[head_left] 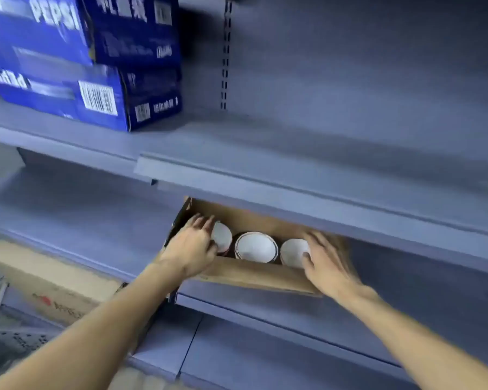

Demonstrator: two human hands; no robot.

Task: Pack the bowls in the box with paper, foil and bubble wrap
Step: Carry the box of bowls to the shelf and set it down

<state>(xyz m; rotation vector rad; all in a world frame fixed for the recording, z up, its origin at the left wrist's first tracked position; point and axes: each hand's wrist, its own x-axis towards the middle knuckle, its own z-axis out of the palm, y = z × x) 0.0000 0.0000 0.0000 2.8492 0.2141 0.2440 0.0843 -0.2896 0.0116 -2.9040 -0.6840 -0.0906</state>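
An open brown cardboard box (pixel 254 275) sits on the lower grey shelf, partly under the shelf above. Three white bowls stand in a row inside it: a left bowl (pixel 222 237), a middle bowl (pixel 255 247) with a dark rim band, and a right bowl (pixel 293 252). My left hand (pixel 193 243) reaches into the box's left end, fingers curled on the left bowl's rim. My right hand (pixel 328 263) is at the right end, thumb on the right bowl's edge, fingers spread and blurred. Paper, foil and bubble wrap are not in view.
Blue Pepsi cartons (pixel 76 63) are stacked on the upper shelf at the left. Another cardboard box (pixel 48 280) lies at the lower left. The upper shelf's front edge (pixel 293 190) overhangs the box closely. A perforated grey surface shows at the bottom left.
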